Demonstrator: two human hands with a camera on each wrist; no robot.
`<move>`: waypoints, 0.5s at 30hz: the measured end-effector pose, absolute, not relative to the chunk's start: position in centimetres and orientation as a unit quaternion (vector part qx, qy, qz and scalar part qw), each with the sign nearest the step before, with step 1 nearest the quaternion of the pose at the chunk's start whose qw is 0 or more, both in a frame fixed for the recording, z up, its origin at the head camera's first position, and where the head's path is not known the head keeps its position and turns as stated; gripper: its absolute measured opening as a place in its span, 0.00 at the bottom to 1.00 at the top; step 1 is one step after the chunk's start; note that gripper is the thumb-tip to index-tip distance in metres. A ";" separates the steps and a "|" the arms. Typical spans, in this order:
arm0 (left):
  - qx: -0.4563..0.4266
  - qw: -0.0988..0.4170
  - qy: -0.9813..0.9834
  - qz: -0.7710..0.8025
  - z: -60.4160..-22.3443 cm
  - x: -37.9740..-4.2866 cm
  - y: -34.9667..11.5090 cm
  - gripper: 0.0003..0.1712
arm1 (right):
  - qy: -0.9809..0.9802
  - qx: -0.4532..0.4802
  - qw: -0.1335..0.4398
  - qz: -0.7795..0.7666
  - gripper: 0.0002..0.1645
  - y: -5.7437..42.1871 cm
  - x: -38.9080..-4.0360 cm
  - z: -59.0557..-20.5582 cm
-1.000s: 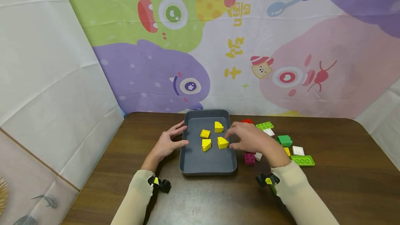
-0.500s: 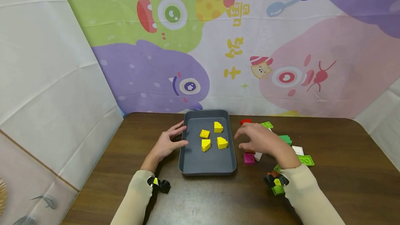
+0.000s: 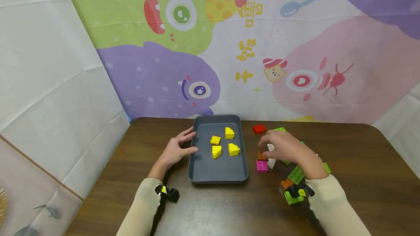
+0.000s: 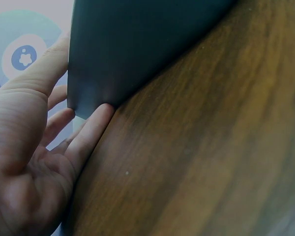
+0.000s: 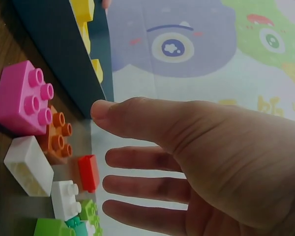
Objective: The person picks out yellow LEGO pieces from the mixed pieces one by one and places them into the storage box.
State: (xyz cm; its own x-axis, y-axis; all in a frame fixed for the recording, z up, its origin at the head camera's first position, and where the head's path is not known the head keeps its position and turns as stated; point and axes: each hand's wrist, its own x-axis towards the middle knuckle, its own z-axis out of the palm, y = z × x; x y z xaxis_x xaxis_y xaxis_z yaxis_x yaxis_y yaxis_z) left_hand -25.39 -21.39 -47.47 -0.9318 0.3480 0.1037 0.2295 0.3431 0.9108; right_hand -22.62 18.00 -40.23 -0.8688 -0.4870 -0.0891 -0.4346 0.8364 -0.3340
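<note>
In the head view a dark grey tray (image 3: 218, 170) holds several yellow building bricks (image 3: 216, 152). My left hand (image 3: 175, 152) rests at the tray's left side, fingers spread and touching its wall. In the left wrist view fingertips (image 4: 105, 109) meet the outer wall low down. Right of the tray my right hand (image 3: 285, 148) is held over loose bricks, with nothing between thumb and fingers. The right wrist view shows its fingers nearly straight. Nearest to it are an orange brick (image 3: 261, 156), a pink brick (image 3: 262, 166) and a white brick (image 3: 271, 161).
A red brick (image 3: 259, 129) lies beyond the right hand. Green bricks (image 3: 296, 174) and another orange brick (image 3: 286, 184) lie near the right wrist, some partly hidden by the arm. A cartoon-printed cloth (image 3: 249, 94) hangs behind the brown table (image 3: 210, 210).
My right hand has moved right, from beside the yellow bricks at the tray's right rim to above the loose bricks. The left hand and the yellow bricks stay put.
</note>
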 end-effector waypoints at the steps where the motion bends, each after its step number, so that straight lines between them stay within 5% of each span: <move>1: 0.178 0.054 0.817 0.546 -47.5 -25.4 -21.4 0.40 | 0.955 -0.240 0.086 -0.152 0.16 18.1 -22.6 -40.2; 15: 0.177 0.054 0.811 0.555 -47.4 -25.3 -21.4 0.40 | 0.952 -0.249 0.080 -0.160 0.18 20.9 -22.0 -40.8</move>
